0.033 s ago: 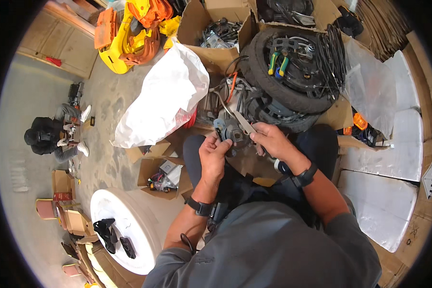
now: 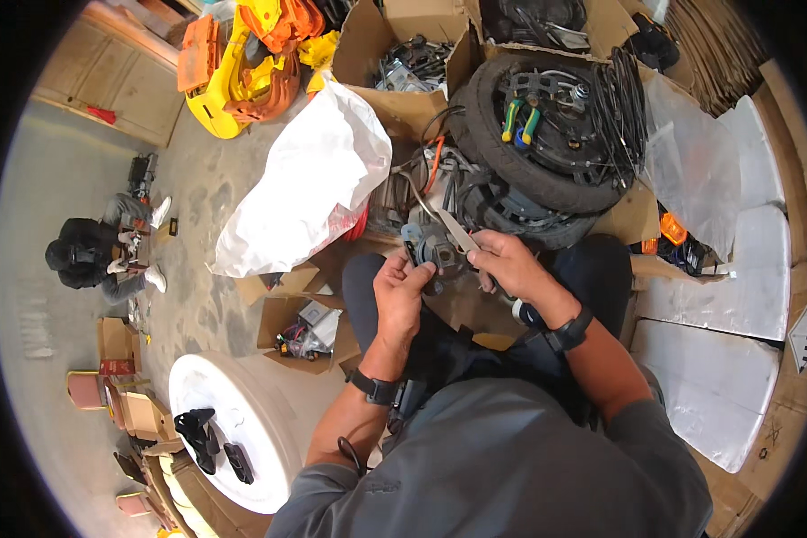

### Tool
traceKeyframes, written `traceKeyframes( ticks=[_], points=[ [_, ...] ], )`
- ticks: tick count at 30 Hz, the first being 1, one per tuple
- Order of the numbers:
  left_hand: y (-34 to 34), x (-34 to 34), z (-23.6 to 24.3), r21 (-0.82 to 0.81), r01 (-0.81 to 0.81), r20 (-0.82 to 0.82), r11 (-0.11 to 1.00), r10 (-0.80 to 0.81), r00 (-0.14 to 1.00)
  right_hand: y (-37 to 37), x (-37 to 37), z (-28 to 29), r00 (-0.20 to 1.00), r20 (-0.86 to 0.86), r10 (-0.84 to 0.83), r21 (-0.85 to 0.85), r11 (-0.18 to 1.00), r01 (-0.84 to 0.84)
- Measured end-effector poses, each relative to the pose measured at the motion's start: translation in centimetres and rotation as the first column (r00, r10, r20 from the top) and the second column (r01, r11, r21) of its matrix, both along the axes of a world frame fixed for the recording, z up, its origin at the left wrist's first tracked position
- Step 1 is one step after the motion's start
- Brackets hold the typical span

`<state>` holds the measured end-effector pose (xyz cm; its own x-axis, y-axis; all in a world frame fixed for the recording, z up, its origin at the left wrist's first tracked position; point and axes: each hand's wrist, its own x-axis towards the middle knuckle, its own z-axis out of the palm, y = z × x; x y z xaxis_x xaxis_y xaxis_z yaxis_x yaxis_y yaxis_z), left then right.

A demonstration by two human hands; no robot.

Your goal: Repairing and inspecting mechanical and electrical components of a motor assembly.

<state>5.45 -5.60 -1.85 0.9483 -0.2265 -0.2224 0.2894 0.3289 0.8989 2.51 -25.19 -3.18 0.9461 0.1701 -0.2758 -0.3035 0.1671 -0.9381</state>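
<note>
Pinching a dark rounded part (image 2: 436, 247) in the left hand (image 2: 398, 291), gripping a flat blade (image 2: 457, 231) in the right hand (image 2: 515, 268), seemingly working midway with nothing visibly finished and the remainder unclear.

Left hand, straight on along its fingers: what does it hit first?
The grey round part, right at the fingertips of the left hand, apparently already in contact. Depth is hard to judge from this one view, so I can't say what comes next beyond it.

Grey part (image 2: 436, 251), silver blade (image 2: 457, 231), black tyre (image 2: 547, 185), green-and-yellow plier handles (image 2: 511, 118), white bag (image 2: 307, 179)
</note>
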Motion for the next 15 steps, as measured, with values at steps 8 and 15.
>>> traceKeyframes(
  ticks=[8,15],
  points=[
    [-0.1,-0.5,-2.1,0.071,-0.033,-0.012,0.997,0.034,0.999,0.5,-0.1,0.9,0.997,0.049,-0.065,-0.096,0.993,0.069],
    [-0.4,-0.5,-0.5,-0.008,0.034,-0.114,0.999,-0.034,0.993,0.2,-0.3,0.9,0.99,0.041,-0.135,-0.116,0.983,0.139]
  ],
)
